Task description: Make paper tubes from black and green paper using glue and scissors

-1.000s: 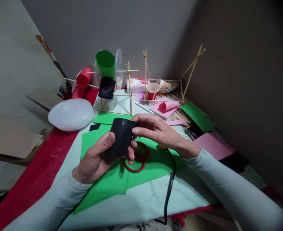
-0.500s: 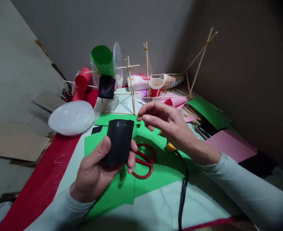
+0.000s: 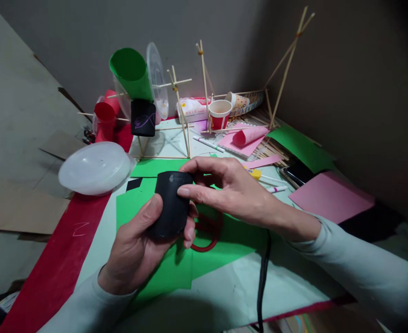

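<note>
My left hand is wrapped round a black paper tube, thumb on its left side and fingertips showing at its right. The tube stands nearly upright, with a small pale smear near its top edge. My right hand pinches the tube's upper right edge, its thumb on the front and its fingers behind. Red-handled scissors lie partly hidden behind the hands, on green paper sheets. A black cord runs down the table below my right wrist.
A translucent plastic lid sits at the left. Behind stand a stick frame, a green paper tube, a red paper tube and a paper cup. Pink paper and a phone lie at the right.
My right hand has moved left and taken hold of the tube's upper right edge. My left hand keeps its grip. The view has shifted slightly.
</note>
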Available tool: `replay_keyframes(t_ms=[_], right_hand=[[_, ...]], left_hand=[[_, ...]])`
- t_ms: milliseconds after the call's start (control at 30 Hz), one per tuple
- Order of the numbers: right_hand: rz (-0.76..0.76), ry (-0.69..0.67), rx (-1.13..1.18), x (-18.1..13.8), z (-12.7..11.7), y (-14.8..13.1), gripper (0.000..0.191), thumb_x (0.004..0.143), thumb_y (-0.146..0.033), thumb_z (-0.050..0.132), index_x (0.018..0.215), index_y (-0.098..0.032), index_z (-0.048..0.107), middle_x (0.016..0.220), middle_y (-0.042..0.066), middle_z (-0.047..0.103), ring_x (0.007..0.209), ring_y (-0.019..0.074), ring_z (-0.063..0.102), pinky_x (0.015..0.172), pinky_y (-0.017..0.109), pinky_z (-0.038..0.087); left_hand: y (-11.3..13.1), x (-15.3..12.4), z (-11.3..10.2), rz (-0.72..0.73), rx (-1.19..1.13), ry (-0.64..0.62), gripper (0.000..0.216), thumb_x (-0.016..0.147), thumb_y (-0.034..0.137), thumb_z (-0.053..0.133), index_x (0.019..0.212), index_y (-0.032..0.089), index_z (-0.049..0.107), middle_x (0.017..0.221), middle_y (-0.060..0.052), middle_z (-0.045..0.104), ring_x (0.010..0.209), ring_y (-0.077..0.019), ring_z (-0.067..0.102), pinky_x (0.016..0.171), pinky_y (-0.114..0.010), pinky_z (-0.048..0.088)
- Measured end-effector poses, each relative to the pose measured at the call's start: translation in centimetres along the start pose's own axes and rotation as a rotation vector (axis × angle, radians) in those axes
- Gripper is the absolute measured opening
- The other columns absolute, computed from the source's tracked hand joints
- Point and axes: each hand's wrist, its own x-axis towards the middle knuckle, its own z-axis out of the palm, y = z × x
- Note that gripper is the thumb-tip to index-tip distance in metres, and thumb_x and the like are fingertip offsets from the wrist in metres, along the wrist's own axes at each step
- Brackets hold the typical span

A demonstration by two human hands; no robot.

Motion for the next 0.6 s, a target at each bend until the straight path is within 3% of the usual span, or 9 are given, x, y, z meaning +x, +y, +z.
replay_keyframes(t_ms=[167,400,600], right_hand=[[0.061,-0.065,0.206,0.3,-0.1,0.3,0.013,0.092,-0.028,0.074,0.092,-0.016,0.069,0.073,-0.005,0.065,0.063,0.0084,0.059,0.059,0.022,0.045],[0.15,-0.079,0.219,0.3,-0.6,-0.4,0.018,0.09,-0.032,0.074,0.083,-0.015,0.07,0.069,-0.004,0.065,0.064,0.0111,0.06,0.062,0.026,0.044],[0.159,0.05,0.169,0.7,-1.1,0.6,0.025,0.086,-0.036,0.073,0.074,-0.014,0.069,0.066,-0.004,0.056,0.061,0.0086,0.045,0.057,0.027,0.033]], left_hand=[[-0.1,0.2,0.0,-0.026,0.03,0.015,0.036,0.083,0.049,0.081,0.1,0.016,0.082,0.081,-0.01,0.077,0.064,-0.0177,0.068,0.061,-0.027,0.059],[0.3,0.4,0.0,-0.13,-0.013,-0.012,0.038,0.085,0.051,0.079,0.097,0.015,0.08,0.082,-0.011,0.078,0.059,-0.0158,0.066,0.056,-0.025,0.055],[0.3,1.1,-0.2,-0.051,0.001,0.08,0.051,0.099,0.055,0.056,0.116,0.011,0.074,0.103,-0.018,0.078,0.082,-0.0294,0.074,0.067,-0.039,0.062]])
